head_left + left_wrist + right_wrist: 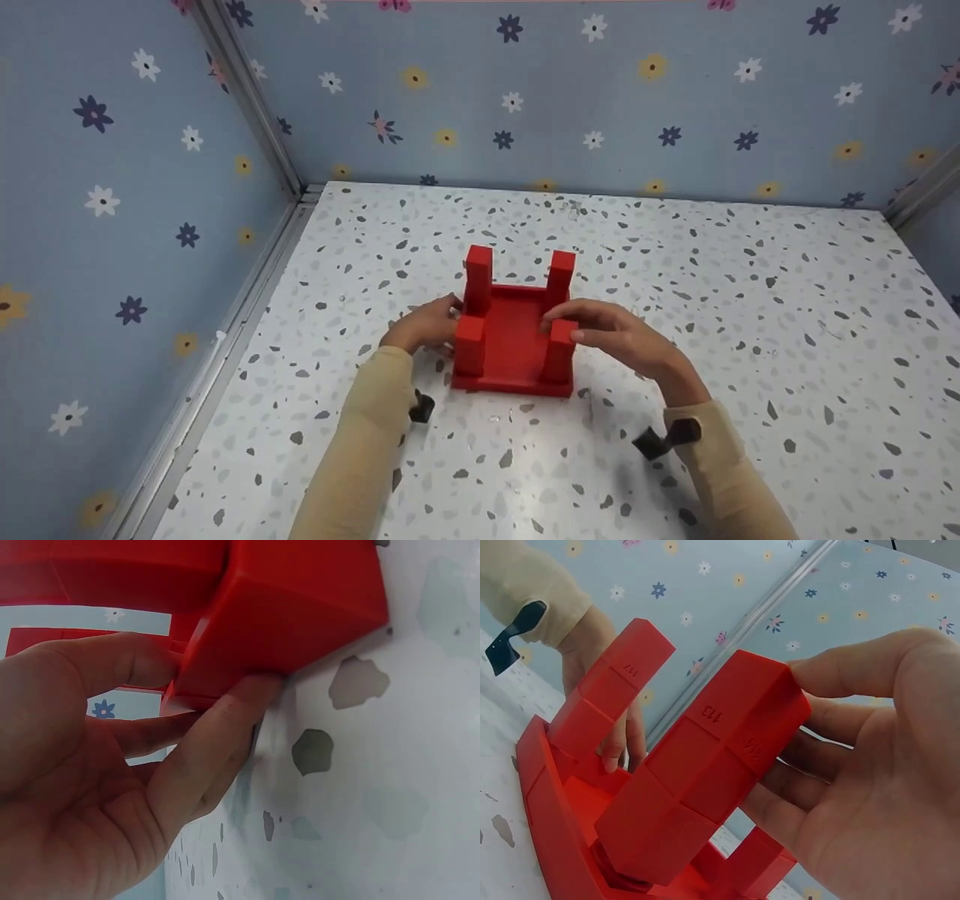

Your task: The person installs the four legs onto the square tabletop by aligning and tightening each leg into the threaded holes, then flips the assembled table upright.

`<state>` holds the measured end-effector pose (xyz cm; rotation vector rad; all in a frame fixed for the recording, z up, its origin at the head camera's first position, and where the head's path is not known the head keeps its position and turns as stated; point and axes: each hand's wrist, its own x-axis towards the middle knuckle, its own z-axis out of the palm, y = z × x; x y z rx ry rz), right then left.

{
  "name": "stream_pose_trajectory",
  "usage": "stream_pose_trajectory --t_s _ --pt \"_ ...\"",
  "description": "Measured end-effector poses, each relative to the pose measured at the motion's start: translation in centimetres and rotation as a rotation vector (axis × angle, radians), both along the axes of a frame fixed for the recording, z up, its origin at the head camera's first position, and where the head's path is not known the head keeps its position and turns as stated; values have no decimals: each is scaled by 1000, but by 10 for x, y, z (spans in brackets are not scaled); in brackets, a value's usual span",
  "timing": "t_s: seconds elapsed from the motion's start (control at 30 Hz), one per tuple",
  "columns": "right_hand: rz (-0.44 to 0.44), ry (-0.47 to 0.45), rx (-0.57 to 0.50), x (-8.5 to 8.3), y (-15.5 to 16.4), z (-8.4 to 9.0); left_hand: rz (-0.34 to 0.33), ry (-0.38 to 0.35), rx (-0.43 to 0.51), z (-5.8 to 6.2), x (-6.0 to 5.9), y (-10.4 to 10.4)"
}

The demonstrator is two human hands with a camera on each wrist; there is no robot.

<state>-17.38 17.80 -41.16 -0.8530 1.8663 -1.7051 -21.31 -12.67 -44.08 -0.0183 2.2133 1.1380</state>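
An upturned red plastic stool (517, 341) lies on the tabletop, its flat rimmed base down and several blocky legs pointing up. My left hand (426, 326) is at its left side. In the left wrist view, the left fingers (225, 716) hold the edge of the base, close to the tabletop. With the right hand (626, 337) I hold the near right leg (712, 765) by its upper end, thumb at the top corner and fingers around the far side. Raised numbers show on the legs, such as 113 and 117.
The white speckled tabletop (750, 337) extends around the stool. Blue flowered panels (570, 97) stand behind and at the left, meeting at a metal frame post (251, 94). Black camera mounts (667, 439) sit at both beige sleeves.
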Motion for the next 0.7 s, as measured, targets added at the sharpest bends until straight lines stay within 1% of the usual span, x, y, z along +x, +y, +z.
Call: stream_pose_trajectory --t_s 0.2,0.3,0.4,0.53,0.63,0.7 --pt "-110 -62 46 2 -2 1 -1 10 -16 -2 -1 0" --pt "-165 -71 72 2 -4 0 -1 17 -26 -3 0 0" --pt "-197 -45 111 4 -6 1 -1 19 -30 -3 0 1" --pt "-215 21 180 5 -9 4 -5 17 -29 -1 0 1" --pt "-203 64 217 5 -9 6 -7 19 -30 0 1 1" --pt "-187 71 220 5 -8 7 -7 19 -23 0 0 1"
